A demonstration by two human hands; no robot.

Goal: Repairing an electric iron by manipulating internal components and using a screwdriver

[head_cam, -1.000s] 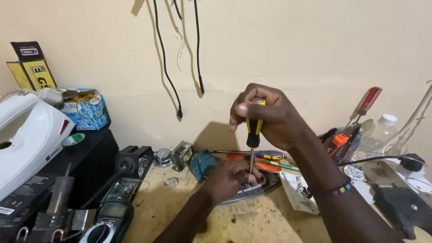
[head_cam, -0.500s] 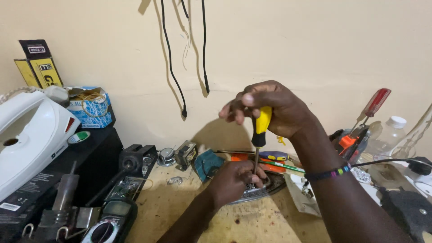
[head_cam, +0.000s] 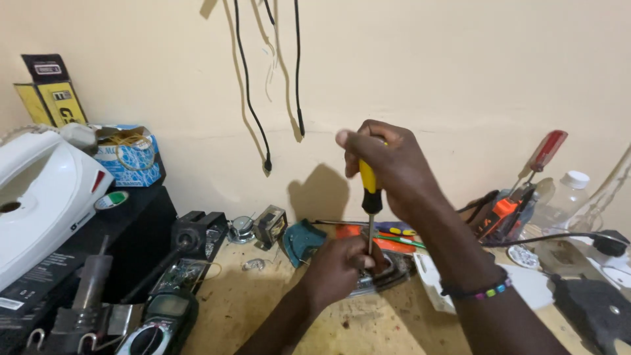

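My right hand (head_cam: pixel 388 164) grips the top of a yellow and black screwdriver (head_cam: pixel 370 190) that stands upright, tip down. Its shaft meets a flat metal plate (head_cam: pixel 388 275) lying on the wooden bench. My left hand (head_cam: pixel 338 263) is closed around the lower shaft and presses on the plate, hiding the tip. A beaded bracelet (head_cam: pixel 476 289) circles my right wrist.
A white iron (head_cam: pixel 39 197) rests on a black box at left, with a blue carton (head_cam: pixel 128 156) behind. A multimeter (head_cam: pixel 161 322) lies at the front left. Black cables (head_cam: pixel 250 98) hang on the wall. A red-handled screwdriver (head_cam: pixel 542 154), a plastic bottle (head_cam: pixel 559 197) and a black plug (head_cam: pixel 608 242) stand at right.
My right hand has turned on the screwdriver handle, its thumb now stretched out to the left. The view has shifted slightly. My left hand stays on the plate.
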